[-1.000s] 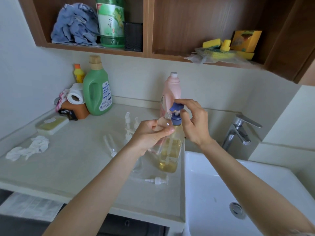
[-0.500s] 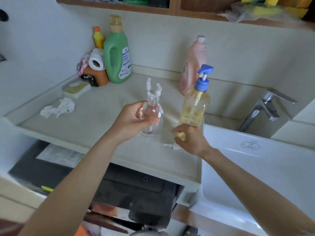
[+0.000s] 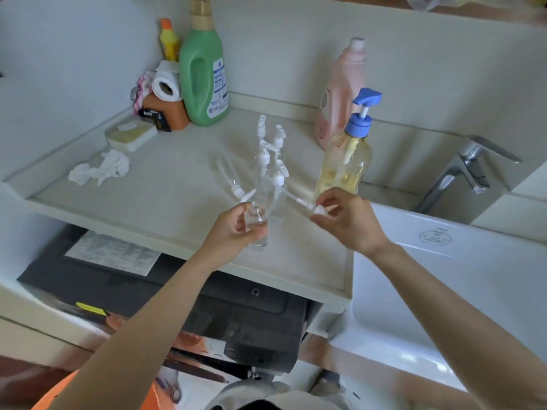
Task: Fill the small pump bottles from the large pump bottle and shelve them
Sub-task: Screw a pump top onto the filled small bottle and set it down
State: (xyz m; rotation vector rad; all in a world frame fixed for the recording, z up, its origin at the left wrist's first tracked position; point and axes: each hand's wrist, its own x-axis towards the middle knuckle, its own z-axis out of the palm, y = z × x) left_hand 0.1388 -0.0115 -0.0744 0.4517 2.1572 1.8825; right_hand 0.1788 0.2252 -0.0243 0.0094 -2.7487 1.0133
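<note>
Near the front edge of the countertop [image 3: 154,202], the left hand [image 3: 236,229] holds a small clear bottle [image 3: 258,229] upright, with the fingers curled around its body. The bottle has no pump on top. Just beside it, the right hand [image 3: 347,220] pinches a white pump head [image 3: 321,210] between thumb and fingers; its thin tube points to the left, toward the bottle. Behind the right hand, close to the countertop's right edge, stands the large pump bottle [image 3: 344,164] with yellow liquid and a blue pump. Several small pump bottles [image 3: 270,155] stand together in the middle of the countertop. One loose pump [image 3: 233,184] lies near them. A sink [image 3: 444,291] is at the right.
</note>
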